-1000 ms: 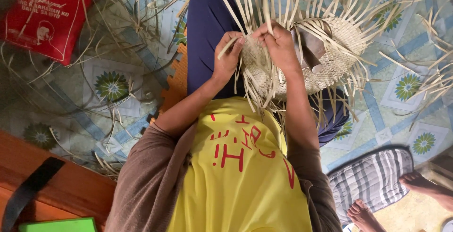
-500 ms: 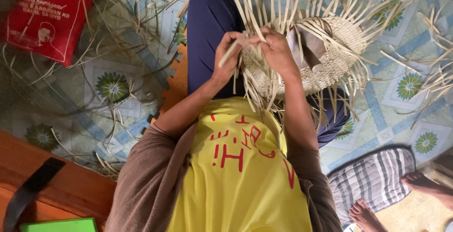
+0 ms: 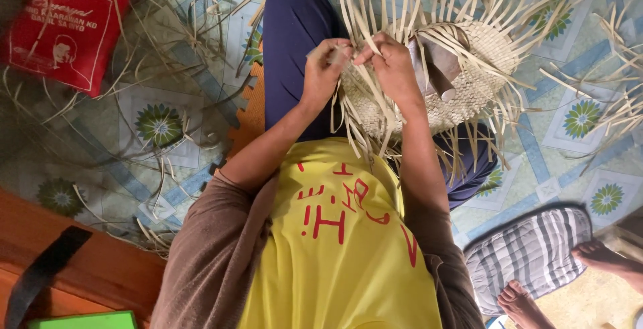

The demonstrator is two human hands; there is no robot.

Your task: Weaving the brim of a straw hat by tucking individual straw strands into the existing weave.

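A half-woven round piece of pale straw point(image 3: 462, 68) lies on my lap, with several loose strips point(image 3: 402, 1) fanning out from its rim. My left hand point(image 3: 321, 71) pinches one straw strip point(image 3: 326, 51) at the near edge of the weave. My right hand point(image 3: 392, 68) is right beside it, fingers closed on neighbouring strips at the same edge. The fingertips of the two hands almost touch. A brown cloth-like piece point(image 3: 439, 68) rests on the weave just right of my right hand.
Loose straw strips point(image 3: 167, 161) litter the blue flower-patterned floor. A red bag point(image 3: 63, 28) lies at the upper left. Another person's bare feet point(image 3: 529, 302) and striped shorts point(image 3: 536, 249) are at the lower right. A wooden ledge point(image 3: 87, 262) with a black strap is at the lower left.
Both hands stay at the weave's near edge. The strip end that stuck out below my left hand is now drawn in short between its fingers.
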